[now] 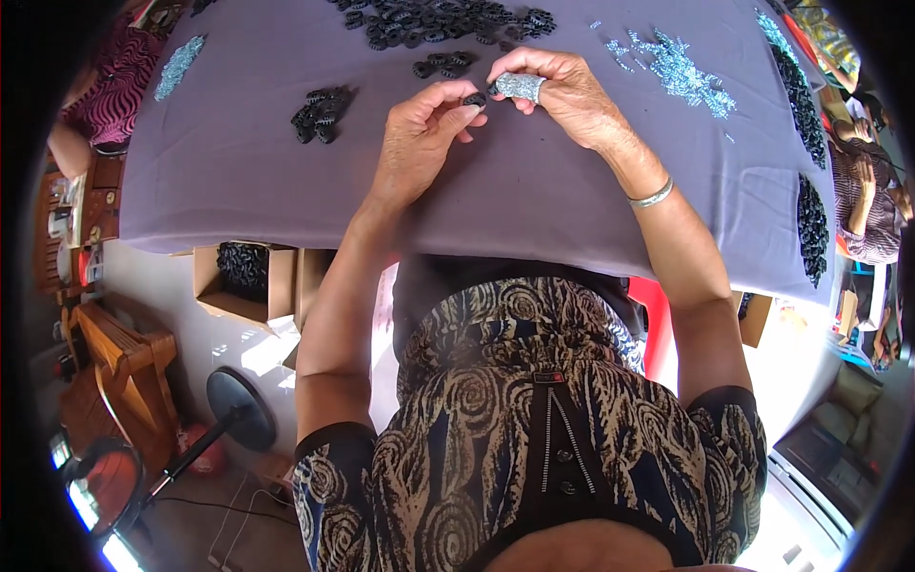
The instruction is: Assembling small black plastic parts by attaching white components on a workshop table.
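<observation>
My left hand [424,129] is closed, with a small black toothed piece [475,99] pinched between thumb and forefinger. Just to its right, my right hand [567,93] is also closed, and a silvery sleeve or wrap [519,87] covers one of its fingers. At those fingertips sits another small black piece [494,89], partly hidden. The two hands nearly meet above a grey-purple cloth [534,200]. Close to my left hand lie a small cluster of black toothed pieces [442,65] and a second cluster [321,114] farther left.
A large heap of black pieces [448,19] lies at the far side. Small pale-blue shiny parts [681,71] are scattered right, with another patch [179,67] far left. Black piles [812,229] line the right edge. A cardboard box [243,286] stands below the table. Other people sit at both sides.
</observation>
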Demonstrator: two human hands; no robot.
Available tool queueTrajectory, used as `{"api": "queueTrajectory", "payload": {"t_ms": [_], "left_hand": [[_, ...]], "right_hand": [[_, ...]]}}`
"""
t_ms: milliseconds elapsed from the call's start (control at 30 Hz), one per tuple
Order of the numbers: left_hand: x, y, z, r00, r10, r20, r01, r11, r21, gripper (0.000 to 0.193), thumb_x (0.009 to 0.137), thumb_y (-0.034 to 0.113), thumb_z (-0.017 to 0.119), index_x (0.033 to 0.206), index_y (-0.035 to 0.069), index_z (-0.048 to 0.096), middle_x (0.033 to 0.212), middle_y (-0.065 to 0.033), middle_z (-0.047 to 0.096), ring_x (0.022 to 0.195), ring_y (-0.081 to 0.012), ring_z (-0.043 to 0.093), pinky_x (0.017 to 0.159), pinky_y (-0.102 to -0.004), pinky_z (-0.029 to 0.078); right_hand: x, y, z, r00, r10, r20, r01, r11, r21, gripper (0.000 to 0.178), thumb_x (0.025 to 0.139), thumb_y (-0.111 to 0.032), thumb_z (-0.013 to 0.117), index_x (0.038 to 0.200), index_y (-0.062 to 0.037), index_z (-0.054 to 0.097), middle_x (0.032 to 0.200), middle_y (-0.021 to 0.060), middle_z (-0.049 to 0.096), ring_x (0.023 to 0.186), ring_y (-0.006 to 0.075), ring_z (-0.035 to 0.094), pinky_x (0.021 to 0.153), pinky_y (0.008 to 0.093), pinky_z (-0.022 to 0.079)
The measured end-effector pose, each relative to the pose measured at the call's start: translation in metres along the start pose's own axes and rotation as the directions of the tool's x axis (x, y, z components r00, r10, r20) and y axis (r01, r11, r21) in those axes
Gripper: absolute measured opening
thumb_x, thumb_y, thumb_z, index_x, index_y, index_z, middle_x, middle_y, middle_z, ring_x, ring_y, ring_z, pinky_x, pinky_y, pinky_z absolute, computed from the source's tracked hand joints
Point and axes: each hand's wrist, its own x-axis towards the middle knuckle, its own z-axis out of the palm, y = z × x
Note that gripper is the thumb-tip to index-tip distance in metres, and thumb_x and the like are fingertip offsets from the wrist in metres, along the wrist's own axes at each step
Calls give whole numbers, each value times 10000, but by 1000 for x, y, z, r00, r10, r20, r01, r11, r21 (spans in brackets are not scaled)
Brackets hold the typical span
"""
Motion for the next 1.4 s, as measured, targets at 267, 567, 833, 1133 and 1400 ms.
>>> {"api": "queueTrajectory", "payload": {"t_ms": [267,567,833,1133,1400], "left_hand": [[0,-1,0,997,14,-81,-17,999,-34,216,902,40,581,1111,-12,602,987,-80,639,835,-145,629,645,-246,502],[1,-1,1,993,26,-114,-28,999,-21,172,897,18,571,1063,11,616,941,-48,644,782,-117,627,604,-218,477],[0,2,1,994,-10,-113,12,1000,21,167,902,10,555,1057,9,616,953,-50,632,799,-118,620,620,-220,476],[0,1,-1,996,-22,-83,26,998,50,218,918,56,566,1121,-18,594,972,-77,640,810,-125,613,643,-228,475],[1,1,1,995,-18,-95,21,999,35,186,906,32,563,1083,-4,606,947,-57,634,793,-115,614,630,-227,478]], "right_hand": [[-4,0,1,991,-133,2,106,787,-607,102,794,-46,608,887,-54,647,792,98,653,678,225,616,647,336,489],[-2,-12,-25,980,-67,-187,-44,845,-532,84,797,-101,641,869,-64,663,705,66,646,623,149,587,621,296,484],[-5,-24,-78,927,-92,-364,-190,721,-666,130,782,-124,642,891,-76,694,722,63,669,651,157,619,659,294,499],[-5,-7,-76,974,-37,-225,-149,642,-752,150,766,-48,599,892,-54,679,780,76,678,713,190,633,671,314,495],[-4,-6,-73,985,-53,-163,-98,606,-790,207,682,53,539,837,-20,656,750,87,665,686,199,625,656,303,491]]}}
